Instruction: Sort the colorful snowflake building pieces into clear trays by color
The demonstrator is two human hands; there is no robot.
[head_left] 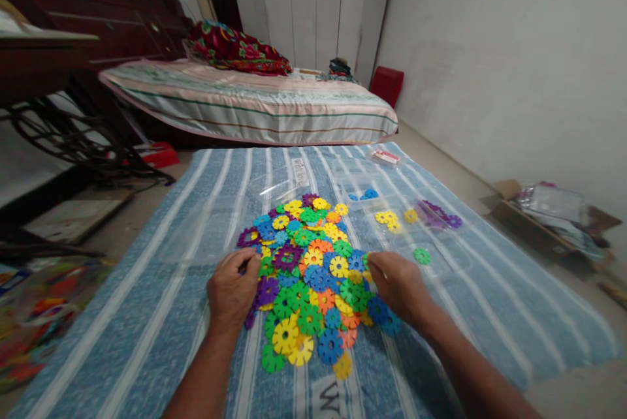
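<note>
A pile of notched plastic discs (321, 279) in yellow, green, blue, orange and purple lies on the striped cloth between my hands. My left hand (232, 285) is at the pile's left edge, thumb and forefinger pinched together. Whatever it holds is too small to make out; blue and purple pieces lie by the fingertips. At the right edge, my right hand (399, 282) pinches a green notched disc (366, 260), mostly hidden by the fingers. Beyond it, a clear divided tray (455, 262) bears blue discs (371, 194), yellow discs (386, 218), purple pieces (435, 212) and a green disc (422, 256).
A clear plastic lid or tray (203, 230) lies left of the pile. A small red-and-white box (385, 156) sits at the far edge. Behind stands a bed (274, 102); a cardboard box (548, 226) is on the floor at right, a sewing-machine stand (53, 135) at left.
</note>
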